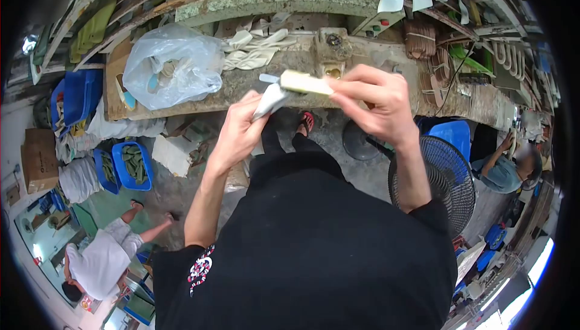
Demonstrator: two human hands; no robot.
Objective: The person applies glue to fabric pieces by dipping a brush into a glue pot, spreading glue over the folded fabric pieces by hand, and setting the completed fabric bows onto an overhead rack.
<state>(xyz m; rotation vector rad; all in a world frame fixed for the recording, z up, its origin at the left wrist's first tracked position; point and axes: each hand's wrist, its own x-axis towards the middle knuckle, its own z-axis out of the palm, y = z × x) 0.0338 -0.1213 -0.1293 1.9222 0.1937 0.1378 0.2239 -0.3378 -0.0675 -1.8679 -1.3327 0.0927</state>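
Note:
My left hand (243, 126) is closed on a white, folded strap-like piece (270, 100) in front of the bench edge. Between the thumb and fingers of my right hand (377, 101) is a pale yellow, flat block-like piece (306, 83), slightly blurred, with a dark underside. Its left end meets or overlaps the white piece; whether they are joined I cannot tell. A small light-grey tip (268, 78) sticks out just left of the block. Behind my hands, several twisted white straps (257, 52) lie on the worn bench (199, 107).
A clear plastic bag (172, 67) of loose pieces sits on the bench's left. A floor fan (444, 179) stands by my right arm. Blue bins (134, 165) rest on the floor at left. One person (106, 260) sits lower left, another (504, 170) works far right.

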